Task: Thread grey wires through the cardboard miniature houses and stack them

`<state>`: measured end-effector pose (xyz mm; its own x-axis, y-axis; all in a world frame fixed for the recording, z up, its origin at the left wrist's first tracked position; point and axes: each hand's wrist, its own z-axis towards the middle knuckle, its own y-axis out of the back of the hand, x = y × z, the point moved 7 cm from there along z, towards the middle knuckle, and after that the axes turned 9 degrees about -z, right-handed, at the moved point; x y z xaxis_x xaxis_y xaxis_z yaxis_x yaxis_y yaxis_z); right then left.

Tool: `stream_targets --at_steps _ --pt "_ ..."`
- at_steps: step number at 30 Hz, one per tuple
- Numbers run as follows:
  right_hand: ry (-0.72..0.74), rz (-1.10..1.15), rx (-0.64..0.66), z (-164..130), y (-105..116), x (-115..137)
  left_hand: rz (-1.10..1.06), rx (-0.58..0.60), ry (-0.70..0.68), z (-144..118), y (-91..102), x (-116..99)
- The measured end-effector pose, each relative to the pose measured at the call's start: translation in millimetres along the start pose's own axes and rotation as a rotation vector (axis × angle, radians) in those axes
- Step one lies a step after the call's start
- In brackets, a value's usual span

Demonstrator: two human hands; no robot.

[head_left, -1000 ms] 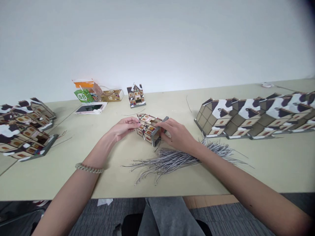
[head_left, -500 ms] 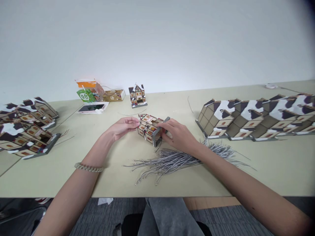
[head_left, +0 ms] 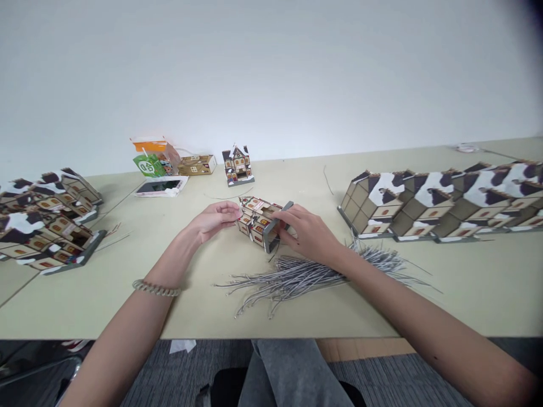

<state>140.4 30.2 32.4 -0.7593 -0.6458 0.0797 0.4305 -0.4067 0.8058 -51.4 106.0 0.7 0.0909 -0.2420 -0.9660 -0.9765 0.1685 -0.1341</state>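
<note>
A miniature house (head_left: pixel 257 219) with snowy roof pieces and printed windows lies tipped on its side on the table, its grey base turned to the right. My left hand (head_left: pixel 215 219) is closed at the roof end, fingertips pinching its edge. At the other end, my right hand (head_left: pixel 311 234) grips the base, with some fingers reaching into the open underside and hidden there. A dark wire end pokes out beneath the base. Just in front, partly under my right forearm, lies a bundle of thin grey wires (head_left: pixel 292 280).
Several similar houses stand in rows at right (head_left: pixel 384 206) and at left (head_left: pixel 46 237). One small house (head_left: pixel 237 165) stands upright at the back. Near the wall are a phone (head_left: pixel 159 186), a green packet (head_left: pixel 149 165) and a brown box (head_left: pixel 197 165). Loose wires lie about.
Almost nothing differs. Both hands stay at the two ends of the house, and the whole view has shifted very slightly.
</note>
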Motion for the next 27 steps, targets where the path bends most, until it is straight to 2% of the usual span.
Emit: stream_targets --at_steps 4,8,11,16,18,22,27 --pt "0.004 -0.002 0.009 0.0 -0.2 -0.1 0.108 -0.037 -0.033 -3.1 3.7 -5.9" --pt "0.004 -0.003 0.023 0.1 -0.9 -0.2 0.483 -0.131 -0.049 -10.3 7.6 -13.8" --pt "-0.018 0.029 0.024 0.6 -0.2 -0.5 0.626 -0.116 -0.055 -13.9 5.3 -16.6" --pt "-0.096 0.137 0.051 1.2 -2.0 -4.5 0.583 0.115 -0.034 -12.5 -6.1 -9.6" --pt "-0.129 0.144 0.069 1.2 -4.0 -7.2 0.553 0.139 -0.035 -10.8 -8.2 -7.8" --pt "-0.176 0.116 0.074 1.0 -5.9 -11.9 0.431 0.021 -0.045 -8.4 -8.2 -7.2" --pt "-0.160 0.095 0.052 0.9 -5.1 -11.4 0.263 -0.128 -0.099 -10.3 -7.8 -11.8"
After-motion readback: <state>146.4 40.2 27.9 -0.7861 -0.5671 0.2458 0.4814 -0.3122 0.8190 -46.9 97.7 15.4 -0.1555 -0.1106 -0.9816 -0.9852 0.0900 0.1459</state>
